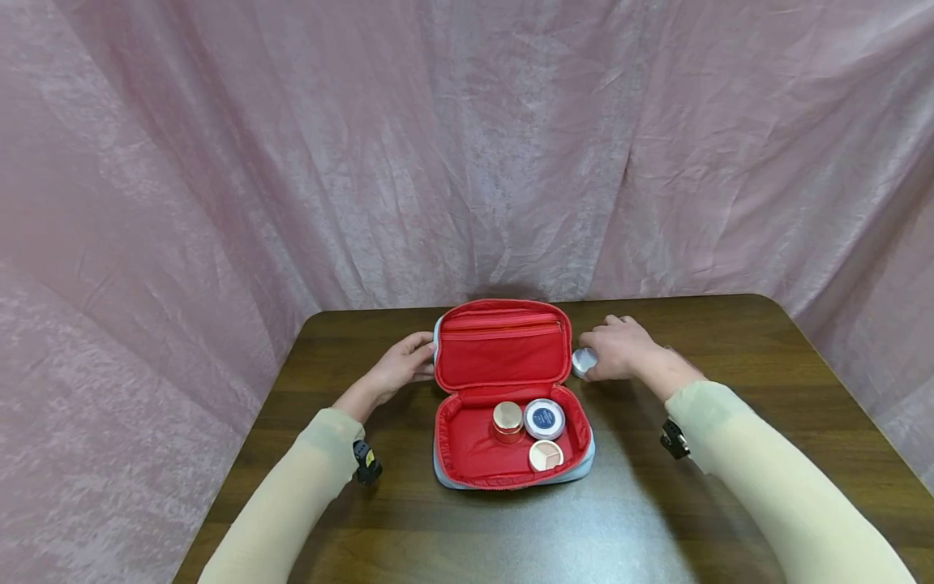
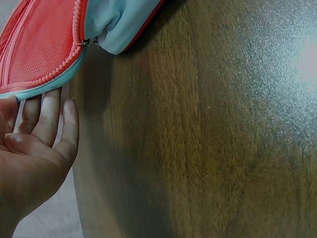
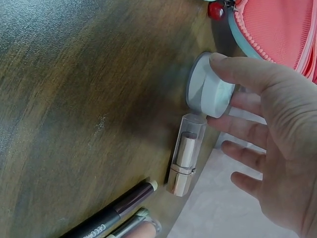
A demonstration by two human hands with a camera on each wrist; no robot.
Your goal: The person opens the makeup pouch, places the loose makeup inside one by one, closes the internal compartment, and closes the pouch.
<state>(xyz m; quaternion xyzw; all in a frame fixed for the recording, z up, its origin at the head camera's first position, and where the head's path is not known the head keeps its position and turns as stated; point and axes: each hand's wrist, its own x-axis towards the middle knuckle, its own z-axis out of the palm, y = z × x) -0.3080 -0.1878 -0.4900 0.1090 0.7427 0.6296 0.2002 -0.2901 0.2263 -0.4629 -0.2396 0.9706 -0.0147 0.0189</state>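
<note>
An open cosmetic bag [image 1: 503, 345] with red lining and a light blue outside stands on the table, its lid raised. My left hand [image 1: 400, 365] grips the left edge of the lid, with fingers behind it, as the left wrist view also shows [image 2: 37, 148]. To the right of the bag, my right hand [image 1: 620, 350] pinches a small round white jar [image 3: 210, 87] between thumb and fingers. Inside the bag are a gold-lidded jar [image 1: 507, 417], a round container with a dark blue label [image 1: 544, 418] and a small round three-shade palette [image 1: 546, 456].
In the right wrist view, a clear-capped lipstick [image 3: 184, 156] lies near the white jar. A dark cosmetic pen [image 3: 116, 210] and a brush [image 3: 131, 223] are beside it. The wooden table [image 1: 350, 519] ends at a pink curtain [image 1: 511, 162].
</note>
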